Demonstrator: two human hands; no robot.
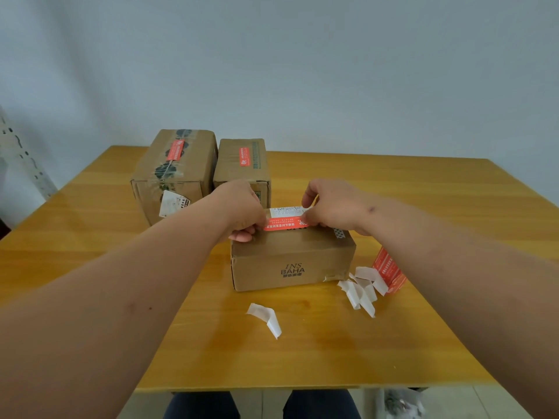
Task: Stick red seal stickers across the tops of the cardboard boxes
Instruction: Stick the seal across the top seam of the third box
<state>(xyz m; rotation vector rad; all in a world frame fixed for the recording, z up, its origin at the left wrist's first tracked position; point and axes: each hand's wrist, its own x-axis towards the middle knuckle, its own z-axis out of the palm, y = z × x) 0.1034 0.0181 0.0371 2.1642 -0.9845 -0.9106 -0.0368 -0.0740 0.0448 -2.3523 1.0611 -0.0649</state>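
A cardboard box (pixel 290 264) printed "INS BAHA" stands in the middle of the wooden table (pixel 423 201). A red seal sticker (pixel 282 223) stretches across its top, just in front of a white label (pixel 287 211). My left hand (pixel 242 210) pinches the sticker's left end and my right hand (pixel 332 207) pinches its right end. Behind stand two more boxes, a large one (pixel 172 173) and a smaller one (pixel 242 164), each with a red sticker on top.
A stack of red stickers (pixel 388 272) lies right of the near box. Several peeled white backing strips (pixel 361 287) are scattered beside it, and one more strip (pixel 266 317) lies in front of the box. A perforated metal post (pixel 21 152) stands at far left.
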